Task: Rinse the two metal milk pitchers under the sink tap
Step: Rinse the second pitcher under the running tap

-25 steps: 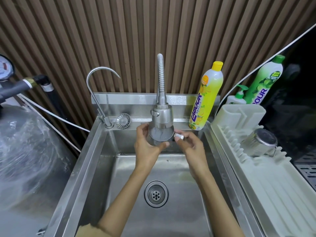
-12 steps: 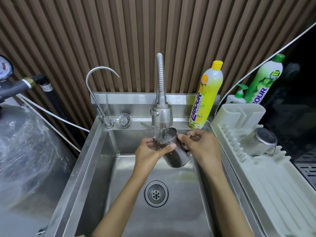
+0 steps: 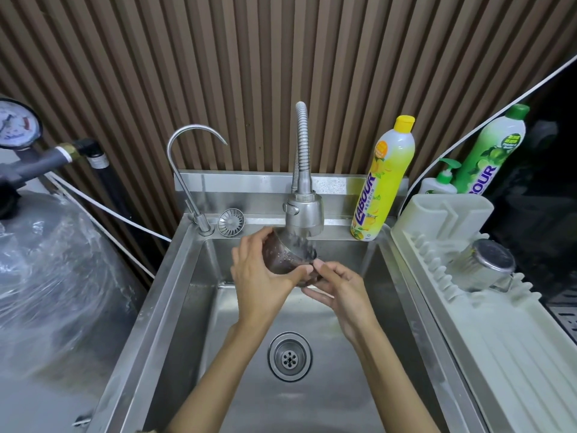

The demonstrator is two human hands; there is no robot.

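Note:
A metal milk pitcher (image 3: pixel 285 257) is held tilted right under the flexible tap's spray head (image 3: pixel 304 215), and water runs over it. My left hand (image 3: pixel 260 273) wraps around its left side. My right hand (image 3: pixel 338 287) grips its lower right edge with the fingertips. Most of the pitcher is hidden by my hands and the spray. A second metal pitcher (image 3: pixel 484 265) lies upside down on the white drying rack (image 3: pixel 499 339) at the right, away from both hands.
The steel sink (image 3: pixel 175 307) has a round drain (image 3: pixel 289 356) in its middle. A thin gooseneck tap (image 3: pixel 187 170) and a strainer (image 3: pixel 231 222) sit at the back left. A yellow soap bottle (image 3: pixel 382 182), a pump bottle (image 3: pixel 440 182) and a green bottle (image 3: pixel 493 151) stand at the back right.
The pitcher has turned under the tap, from tilted right to tilted left. My right hand dropped from its handle side to its lower edge. Water now runs from the spray head.

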